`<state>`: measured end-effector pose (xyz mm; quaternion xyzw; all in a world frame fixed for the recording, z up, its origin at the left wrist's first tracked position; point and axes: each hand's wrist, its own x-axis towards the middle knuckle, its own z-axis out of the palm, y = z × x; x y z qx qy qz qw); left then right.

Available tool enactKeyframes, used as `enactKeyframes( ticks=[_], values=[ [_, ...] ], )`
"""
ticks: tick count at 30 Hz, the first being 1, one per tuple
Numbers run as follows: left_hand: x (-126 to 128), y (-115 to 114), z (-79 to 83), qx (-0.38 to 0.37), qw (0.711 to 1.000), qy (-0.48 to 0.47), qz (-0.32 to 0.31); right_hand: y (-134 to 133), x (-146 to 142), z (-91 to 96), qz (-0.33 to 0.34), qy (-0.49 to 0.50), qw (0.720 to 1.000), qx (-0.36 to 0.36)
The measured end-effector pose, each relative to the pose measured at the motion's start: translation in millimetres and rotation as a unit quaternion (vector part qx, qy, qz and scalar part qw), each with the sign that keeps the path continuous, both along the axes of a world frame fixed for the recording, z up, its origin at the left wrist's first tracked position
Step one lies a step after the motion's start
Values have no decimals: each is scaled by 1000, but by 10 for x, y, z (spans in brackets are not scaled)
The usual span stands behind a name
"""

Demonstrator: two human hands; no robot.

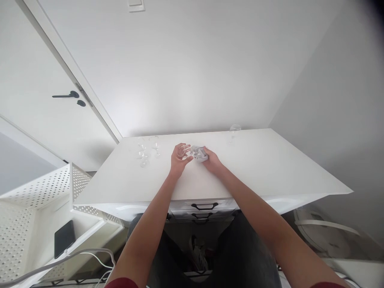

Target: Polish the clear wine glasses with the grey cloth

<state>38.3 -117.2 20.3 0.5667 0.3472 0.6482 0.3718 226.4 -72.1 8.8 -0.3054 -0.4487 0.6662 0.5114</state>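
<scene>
While the left hand (177, 162) curls its fingers around the bowl of a clear glass (184, 151) over the middle of the white dresser (270, 168), the right hand (212, 161) grasps a pale grey cloth (204, 156) bunched at the other end of that glass; the glass is tipped on its side, its bowl toward the dresser's left end, and whether it touches the dresser I cannot tell; both sets of fingers are bent in a grip, though the cloth hides some of the right hand's. Near the dresser's back left corner stands a group of clear stemmed glasses (155, 145), too faint to count surely; 1 other glass (235, 129) stands at the dresser's back edge, right of its middle; a dark drawer handle (205, 206) sits on the dresser's front; left of the dresser are a perforated white rack (45, 182), with 1 flat black device (64, 239) on it, and, farther back, a white door (39, 60) with a black lever (64, 95); high above the dresser is a light switch (136, 4).
</scene>
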Motion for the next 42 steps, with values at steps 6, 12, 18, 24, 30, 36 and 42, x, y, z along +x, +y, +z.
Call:
enactKeyframes(
  ticks=[6,12,18,24,30,36,42],
  values=[
    [-8,-19,18,6,1000,11,2,-44,18,4,41,-35,997,47],
    [57,-25,-9,28,997,72,-2,37,56,-95,-108,-150,979,89],
    [100,-42,-47,-9,996,88,8,6,97,-64,-164,-159,972,59],
    [85,-55,-17,1,998,62,-10,5,50,-50,-116,-124,985,23],
    [91,-56,-49,20,996,89,-4,15,59,-59,-57,-131,987,78],
    [105,-58,-50,0,998,68,-9,16,92,-71,-150,-148,977,31],
    [98,-63,-41,2,998,67,-14,33,84,-71,-83,-115,988,66]
  ],
)
